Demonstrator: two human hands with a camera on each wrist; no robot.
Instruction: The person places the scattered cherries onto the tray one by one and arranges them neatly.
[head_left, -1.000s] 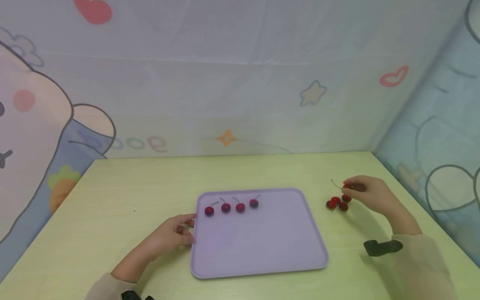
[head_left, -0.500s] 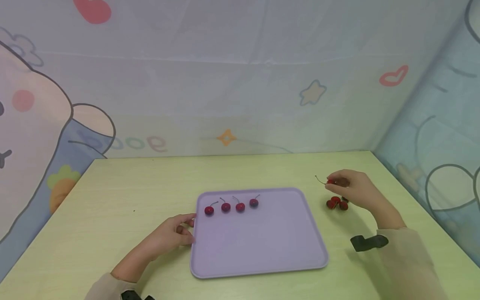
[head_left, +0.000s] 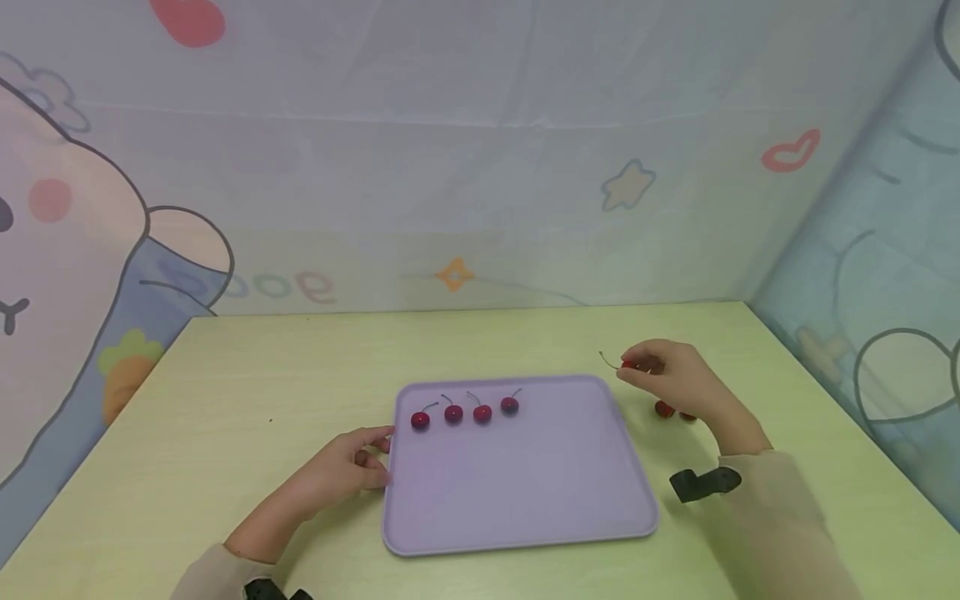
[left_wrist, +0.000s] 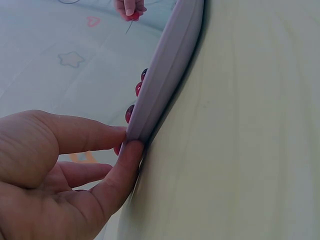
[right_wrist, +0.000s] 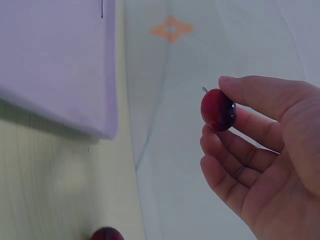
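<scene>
Between thumb and fingertips, my right hand [head_left: 667, 375] pinches a dark red cherry [right_wrist: 218, 110] in the air past the tray's upper right corner. The cherry's thin stem [head_left: 608, 361] points left. Several cherries with stems [head_left: 482, 413] sit in a row along the far left of a lilac tray [head_left: 517, 483]. My left hand [head_left: 341, 471] touches the tray's left side with thumb and finger spread along it. In the left wrist view the fingertips [left_wrist: 131, 150] press against the tray's outer wall.
Loose cherries [head_left: 664, 409] lie on the pale yellow table [head_left: 315, 367] right of the tray, partly hidden behind the right hand. A printed cloth backdrop [head_left: 375, 183] rises behind the table and along its sides.
My right hand has moved left with the cherry, from above the loose pile toward the tray's upper right corner. The left hand and the tray stay in place.
</scene>
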